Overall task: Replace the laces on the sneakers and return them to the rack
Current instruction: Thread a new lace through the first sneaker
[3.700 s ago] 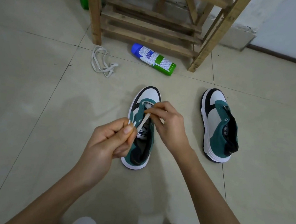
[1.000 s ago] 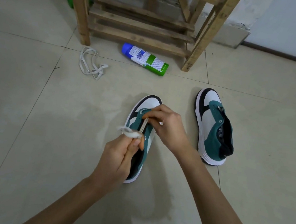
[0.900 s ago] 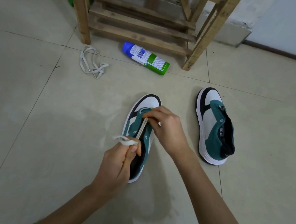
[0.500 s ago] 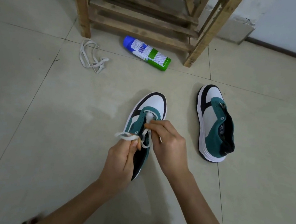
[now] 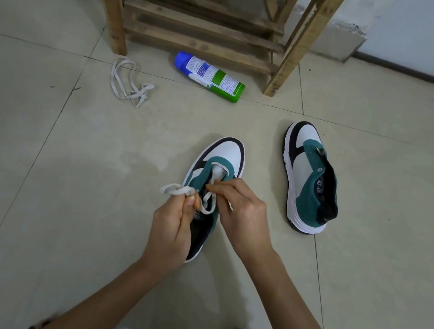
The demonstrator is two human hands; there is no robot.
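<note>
Down over the sneaker (image 5: 225, 151) on the floor (image 5: 71, 172), both forearms come in from the bottom edge. Her left hand (image 5: 171, 230) is curled, its fingers (image 5: 190, 202) and thumb pinching a loop of white lace (image 5: 176, 189) just left of the tongue. Knuckles up, the right hand (image 5: 242, 217) pinches the same lace at the eyelets. Well off to the right of the fingers sits the second sneaker (image 5: 307, 181), tipped sideways. Beyond the fingers: a loose lace (image 5: 130, 84), a spray can (image 5: 211, 76) lying down, and the wooden rack (image 5: 201, 24)
</note>
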